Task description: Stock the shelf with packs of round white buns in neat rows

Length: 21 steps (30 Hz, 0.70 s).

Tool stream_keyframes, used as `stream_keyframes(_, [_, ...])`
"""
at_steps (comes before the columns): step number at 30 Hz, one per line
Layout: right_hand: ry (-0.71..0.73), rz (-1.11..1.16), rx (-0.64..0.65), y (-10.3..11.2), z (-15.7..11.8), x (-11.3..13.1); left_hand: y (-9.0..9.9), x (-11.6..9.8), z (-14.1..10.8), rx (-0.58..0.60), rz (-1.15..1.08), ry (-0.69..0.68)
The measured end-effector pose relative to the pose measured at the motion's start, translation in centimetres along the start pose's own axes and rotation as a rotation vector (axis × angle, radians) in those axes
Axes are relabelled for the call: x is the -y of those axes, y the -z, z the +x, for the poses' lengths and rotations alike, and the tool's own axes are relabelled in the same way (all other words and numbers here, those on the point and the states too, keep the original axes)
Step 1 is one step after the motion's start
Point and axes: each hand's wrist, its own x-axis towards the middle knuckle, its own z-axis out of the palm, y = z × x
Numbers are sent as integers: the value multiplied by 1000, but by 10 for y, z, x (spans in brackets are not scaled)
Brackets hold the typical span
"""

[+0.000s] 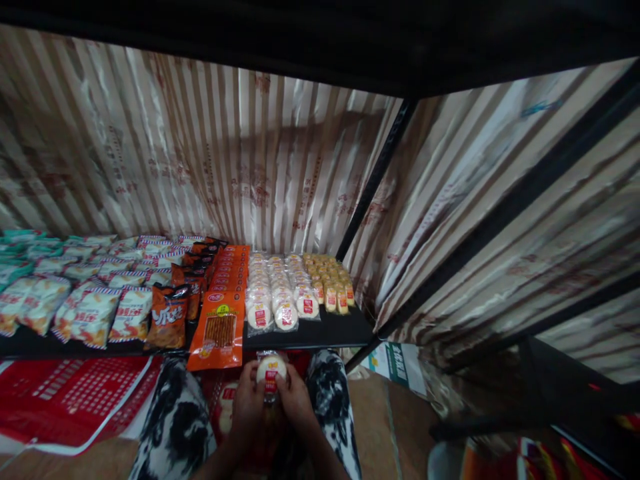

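Note:
Between my knees, just below the front edge of the black shelf, a round white cracker pack with a red label is held upright. My left hand grips its left side and my right hand its right side. Straight ahead on the shelf lie rows of similar round cracker packs. Small yellow snack packs stand to their right, and orange bags of sticks overlap the edge on their left. Below my hands, more round packs show partly in a dim red container.
Brown crisp bags and many white snack bags fill the shelf's left side. A red basket is at lower left. A black metal post stands at right, before striped curtains. Colourful packets lie at lower right.

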Motion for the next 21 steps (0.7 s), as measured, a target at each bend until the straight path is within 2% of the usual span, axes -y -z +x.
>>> stream_keyframes(6, [61, 45, -60, 1, 7, 11, -2, 3, 15, -30, -109, -42])
stream_keyframes(9, [49, -10, -64, 4, 8, 17, -1, 6, 20, -37, -159, -47])
stream_keyframes(14, [46, -157, -82, 7, 15, 25, 3, 5, 26, -57, -162, -2])
stream_keyframes(21, [45, -204, -100, 16, 26, 28, 4, -3, 29, -65, -148, 48])
